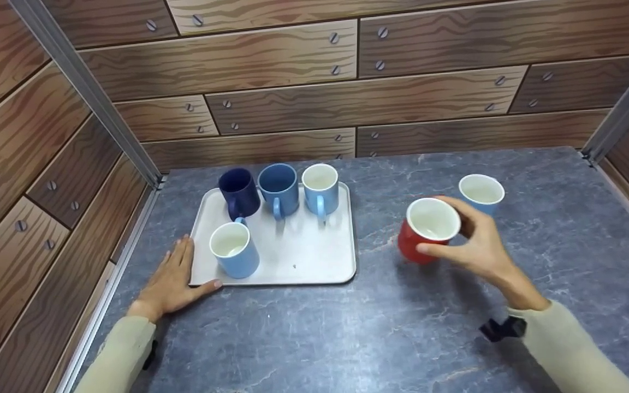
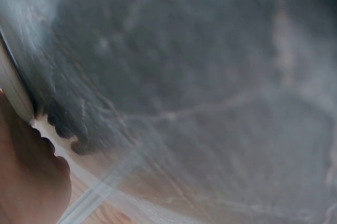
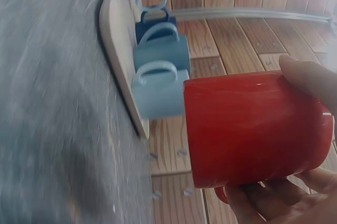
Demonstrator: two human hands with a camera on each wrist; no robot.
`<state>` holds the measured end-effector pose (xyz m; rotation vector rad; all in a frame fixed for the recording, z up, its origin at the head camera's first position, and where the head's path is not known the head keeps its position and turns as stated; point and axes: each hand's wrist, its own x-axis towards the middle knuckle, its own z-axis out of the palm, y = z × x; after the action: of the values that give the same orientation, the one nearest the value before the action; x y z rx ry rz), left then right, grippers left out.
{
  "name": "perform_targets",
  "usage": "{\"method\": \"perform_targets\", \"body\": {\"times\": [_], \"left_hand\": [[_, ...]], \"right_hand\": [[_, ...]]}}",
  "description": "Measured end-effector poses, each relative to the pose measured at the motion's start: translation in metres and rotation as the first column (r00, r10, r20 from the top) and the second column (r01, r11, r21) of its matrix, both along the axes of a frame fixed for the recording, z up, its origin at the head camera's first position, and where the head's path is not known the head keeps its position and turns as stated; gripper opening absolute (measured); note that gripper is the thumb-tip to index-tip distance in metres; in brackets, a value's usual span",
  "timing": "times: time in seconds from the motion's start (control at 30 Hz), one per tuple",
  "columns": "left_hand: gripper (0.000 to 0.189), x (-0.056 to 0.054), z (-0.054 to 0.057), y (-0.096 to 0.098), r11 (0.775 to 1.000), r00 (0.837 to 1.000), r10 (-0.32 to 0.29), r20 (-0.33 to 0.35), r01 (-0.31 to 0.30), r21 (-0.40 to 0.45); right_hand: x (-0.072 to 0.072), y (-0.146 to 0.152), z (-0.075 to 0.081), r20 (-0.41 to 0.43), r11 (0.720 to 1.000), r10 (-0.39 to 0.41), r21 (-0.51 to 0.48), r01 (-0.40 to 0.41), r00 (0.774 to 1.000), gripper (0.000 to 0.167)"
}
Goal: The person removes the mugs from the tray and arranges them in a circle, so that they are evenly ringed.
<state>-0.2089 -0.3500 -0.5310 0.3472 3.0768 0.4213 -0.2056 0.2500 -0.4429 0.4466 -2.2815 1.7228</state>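
My right hand [image 1: 478, 245] grips a red mug [image 1: 414, 243] with a white inside, thumb in front and fingers behind. In the right wrist view the red mug [image 3: 253, 129] shows raised off the table, with fingers round its side. My left hand [image 1: 170, 284] rests flat at the near left corner of a white tray [image 1: 303, 256], thumb along its front edge. Nearest to that hand on the tray stands a light blue mug [image 1: 241, 259]. Behind it are a navy mug [image 1: 243, 196], a mid-blue mug [image 1: 287, 199] and another light blue mug [image 1: 328, 199].
Just behind my right hand a light blue cup [image 1: 484, 203] with a white inside stands on the grey marbled table [image 1: 314, 338]. Wood-patterned walls [image 1: 292, 60] close off the back and sides, with a metal post [image 1: 90, 87] at the left corner.
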Motion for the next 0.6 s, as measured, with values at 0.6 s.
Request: {"method": "perform_targets", "body": {"times": [0.6], "left_hand": [[0.126,0.000,0.000,0.000,1.000,1.000,0.002,0.006,-0.002,-0.014]], "right_hand": [[0.021,0.083,-0.016,-0.009,0.987,-0.155,0.036,0.155,0.988,0.081]]}}
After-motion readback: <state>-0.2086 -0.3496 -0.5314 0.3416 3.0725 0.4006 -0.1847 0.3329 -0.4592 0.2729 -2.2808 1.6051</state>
